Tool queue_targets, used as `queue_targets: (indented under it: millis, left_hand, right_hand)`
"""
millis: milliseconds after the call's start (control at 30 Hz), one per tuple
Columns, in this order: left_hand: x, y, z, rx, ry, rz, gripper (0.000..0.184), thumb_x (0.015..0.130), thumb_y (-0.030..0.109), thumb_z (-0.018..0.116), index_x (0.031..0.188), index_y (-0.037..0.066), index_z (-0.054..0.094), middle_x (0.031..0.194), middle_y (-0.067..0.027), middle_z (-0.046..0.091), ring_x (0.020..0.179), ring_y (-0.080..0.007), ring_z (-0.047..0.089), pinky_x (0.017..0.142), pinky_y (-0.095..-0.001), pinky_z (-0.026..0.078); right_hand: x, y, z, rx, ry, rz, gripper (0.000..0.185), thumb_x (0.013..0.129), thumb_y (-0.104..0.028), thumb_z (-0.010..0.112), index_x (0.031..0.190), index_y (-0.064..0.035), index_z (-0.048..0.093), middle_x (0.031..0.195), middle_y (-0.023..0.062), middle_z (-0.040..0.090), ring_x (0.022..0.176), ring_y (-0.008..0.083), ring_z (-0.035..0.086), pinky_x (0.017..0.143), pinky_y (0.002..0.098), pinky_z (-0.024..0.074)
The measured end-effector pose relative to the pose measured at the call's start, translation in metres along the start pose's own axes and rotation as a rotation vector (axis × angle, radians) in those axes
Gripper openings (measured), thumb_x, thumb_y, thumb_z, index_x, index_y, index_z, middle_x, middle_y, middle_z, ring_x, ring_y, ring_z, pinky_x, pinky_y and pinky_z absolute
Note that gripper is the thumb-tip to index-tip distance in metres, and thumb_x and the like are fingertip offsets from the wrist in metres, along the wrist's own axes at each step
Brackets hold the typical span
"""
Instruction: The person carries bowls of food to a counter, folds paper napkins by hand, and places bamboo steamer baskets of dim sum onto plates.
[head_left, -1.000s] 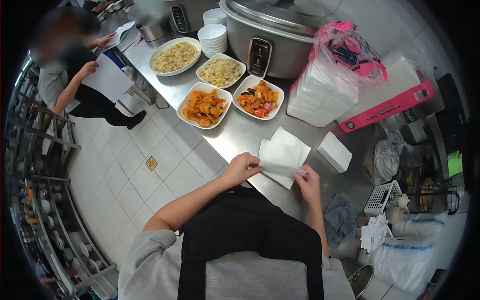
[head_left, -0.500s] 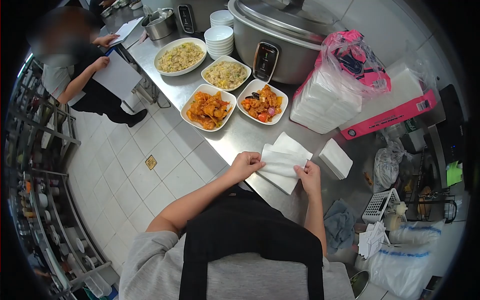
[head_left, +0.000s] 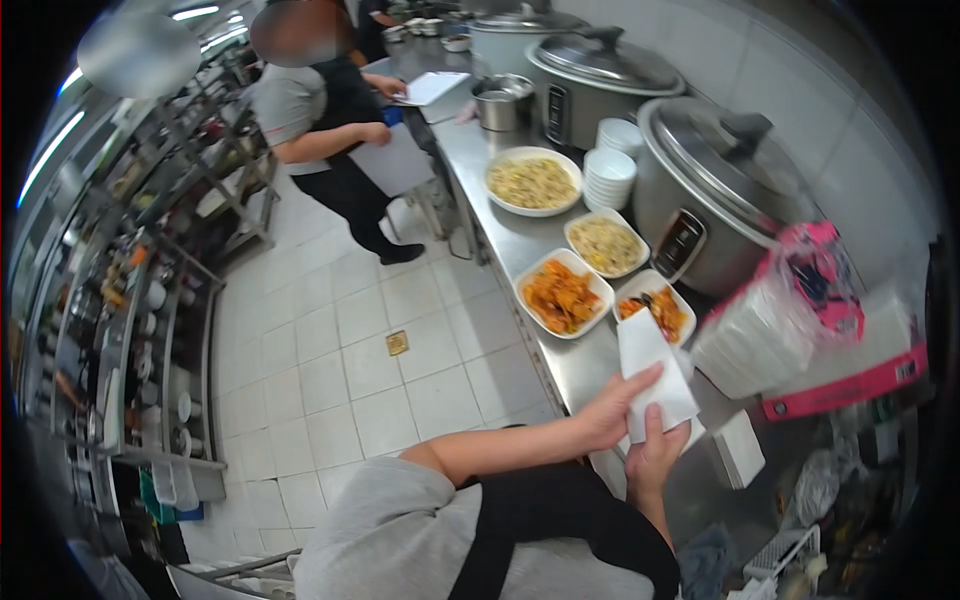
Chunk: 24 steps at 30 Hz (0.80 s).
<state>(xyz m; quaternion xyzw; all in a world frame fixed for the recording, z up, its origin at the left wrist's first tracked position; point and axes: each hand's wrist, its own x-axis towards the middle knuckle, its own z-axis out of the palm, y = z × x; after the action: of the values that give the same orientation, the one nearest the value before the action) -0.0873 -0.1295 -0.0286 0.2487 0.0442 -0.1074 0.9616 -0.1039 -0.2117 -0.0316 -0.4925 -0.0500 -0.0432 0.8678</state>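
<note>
White napkin (head_left: 652, 357) is pinched in the grip of left hand (head_left: 610, 412) and right hand (head_left: 655, 456) | near napkin stack (head_left: 738, 450) | edges best kept aligned, lightly pressed

We note the left arm (head_left: 432, 462) bent, its forearm (head_left: 525, 440) extended forward and rightward; the left hand (head_left: 607, 412) and the right hand (head_left: 656, 456) sit close together, both set in a pinch grip.

The place was a commercial kitchen, as shown by the large, round, silver-grey lidded cookers (head_left: 660, 180), the stacked round white bowls (head_left: 607, 185) and the white dishes of rice (head_left: 533, 212) along a long, shiny stainless-steel tabletop (head_left: 583, 375), the crowded grey metal racks (head_left: 205, 462) and the pale square-tiled floor (head_left: 330, 370).
</note>
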Motion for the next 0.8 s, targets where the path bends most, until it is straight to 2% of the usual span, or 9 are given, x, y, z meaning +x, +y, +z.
queue_targets:
  millis: [33, 167, 233, 367, 433, 467, 567, 633, 800]
  left_hand:
    - [-0.002, 0.007, 0.007, 0.116, 0.077, 0.061, 0.051, 0.087, 0.036, 0.053, 0.124, 0.003, 0.039, 0.114, -0.0097, 0.052, 0.102, -0.0210, 0.053, 0.092, -0.0343, 0.040]
    - [-0.013, 0.016, 0.022, 0.124, 0.068, 0.141, 0.047, 0.086, 0.034, 0.056, 0.119, 0.003, 0.042, 0.110, -0.0078, 0.054, 0.101, -0.0183, 0.053, 0.089, -0.0319, 0.042]
    - [-0.018, 0.016, 0.028, -0.075, 0.045, 0.266, 0.040, 0.086, 0.030, 0.058, 0.113, 0.002, 0.048, 0.102, -0.0070, 0.057, 0.095, -0.0149, 0.055, 0.082, -0.0291, 0.045]
    - [-0.016, 0.017, 0.022, -0.060, 0.059, 0.233, 0.041, 0.086, 0.030, 0.057, 0.114, 0.002, 0.046, 0.106, -0.0073, 0.056, 0.097, -0.0146, 0.054, 0.083, -0.0295, 0.044]
    - [-0.015, 0.015, 0.021, 0.118, 0.136, 0.255, 0.049, 0.087, 0.036, 0.054, 0.121, 0.005, 0.039, 0.111, -0.0082, 0.053, 0.104, -0.0181, 0.052, 0.091, -0.0332, 0.041]
    - [-0.016, 0.014, 0.021, 0.117, 0.135, 0.254, 0.049, 0.087, 0.036, 0.054, 0.121, 0.005, 0.039, 0.111, -0.0082, 0.053, 0.104, -0.0181, 0.052, 0.091, -0.0332, 0.041]
    - [-0.016, 0.011, 0.020, 0.008, 0.152, 0.224, 0.045, 0.086, 0.030, 0.056, 0.119, 0.004, 0.041, 0.109, -0.0081, 0.054, 0.101, -0.0180, 0.053, 0.089, -0.0327, 0.042]
    - [-0.013, 0.012, 0.018, -0.099, 0.107, 0.250, 0.036, 0.084, 0.022, 0.059, 0.111, 0.001, 0.048, 0.102, -0.0076, 0.058, 0.095, -0.0150, 0.055, 0.083, -0.0291, 0.045]
    - [-0.012, 0.012, 0.017, 0.037, 0.143, 0.212, 0.039, 0.083, 0.019, 0.059, 0.115, 0.001, 0.045, 0.109, -0.0086, 0.055, 0.101, -0.0155, 0.052, 0.087, -0.0306, 0.042]
  right_hand:
    - [0.002, -0.001, 0.007, 0.018, -0.023, 0.005, 0.030, 0.084, -0.006, 0.054, 0.111, 0.0058, 0.048, 0.103, 0.0105, 0.056, 0.094, 0.0163, 0.054, 0.084, 0.0278, 0.0407]
    - [0.002, -0.009, 0.011, -0.062, -0.109, -0.076, 0.030, 0.087, -0.010, 0.051, 0.111, 0.0072, 0.048, 0.106, 0.0125, 0.056, 0.096, 0.0180, 0.054, 0.084, 0.0292, 0.0413]
    - [0.001, -0.014, 0.013, 0.030, -0.162, -0.078, 0.029, 0.090, -0.010, 0.048, 0.113, 0.0065, 0.047, 0.110, 0.0138, 0.055, 0.099, 0.0199, 0.054, 0.086, 0.0308, 0.0421]
    - [-0.001, -0.007, 0.007, -0.035, -0.161, -0.093, 0.029, 0.090, -0.012, 0.047, 0.113, 0.0066, 0.047, 0.110, 0.0138, 0.055, 0.100, 0.0200, 0.054, 0.085, 0.0307, 0.0421]
    - [-0.001, -0.004, 0.005, -0.037, -0.183, -0.050, 0.029, 0.091, -0.012, 0.047, 0.113, 0.0067, 0.047, 0.110, 0.0142, 0.055, 0.099, 0.0201, 0.054, 0.086, 0.0312, 0.0418]
    - [-0.001, -0.005, 0.005, -0.039, -0.183, -0.051, 0.029, 0.091, -0.012, 0.047, 0.113, 0.0067, 0.047, 0.110, 0.0142, 0.055, 0.099, 0.0201, 0.054, 0.086, 0.0312, 0.0418]
    - [0.001, -0.010, 0.007, -0.059, -0.130, -0.060, 0.029, 0.090, -0.011, 0.047, 0.112, 0.0066, 0.048, 0.109, 0.0141, 0.056, 0.099, 0.0200, 0.054, 0.086, 0.0313, 0.0416]
    - [0.003, -0.014, 0.009, 0.031, -0.069, -0.002, 0.028, 0.089, -0.011, 0.049, 0.111, 0.0071, 0.050, 0.106, 0.0125, 0.057, 0.095, 0.0180, 0.055, 0.084, 0.0293, 0.0423]
    - [0.006, -0.006, -0.004, -0.005, -0.093, 0.000, 0.028, 0.087, -0.009, 0.051, 0.111, 0.0066, 0.049, 0.106, 0.0121, 0.057, 0.096, 0.0184, 0.055, 0.084, 0.0295, 0.0419]
